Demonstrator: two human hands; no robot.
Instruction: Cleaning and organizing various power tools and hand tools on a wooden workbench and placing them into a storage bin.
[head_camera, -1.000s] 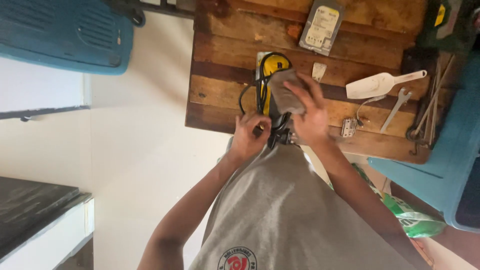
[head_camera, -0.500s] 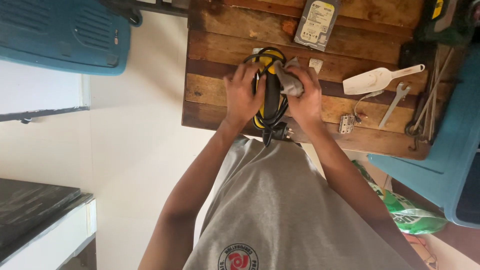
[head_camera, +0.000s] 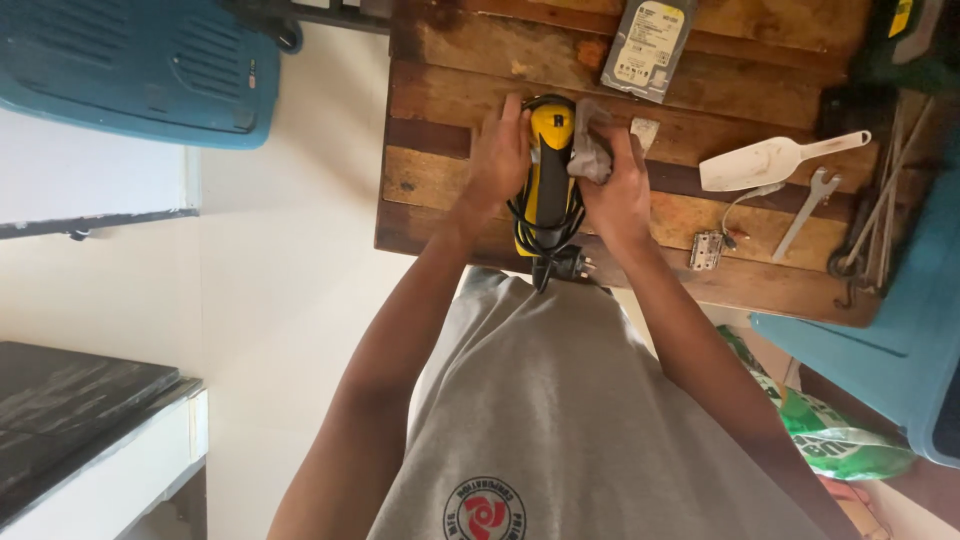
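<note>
A yellow-and-black power tool (head_camera: 548, 175) — black cord coiled around its body — lies on the plank desk (head_camera: 440, 110). The left hand (head_camera: 497, 165) grips its side; the right hand (head_camera: 617, 190) pinches a grey rag (head_camera: 591, 148) against it. White floor (head_camera: 290, 250) lies beside the desk.

Cord (head_camera: 545, 225) now off tool's (head_camera: 549, 160) top
</note>
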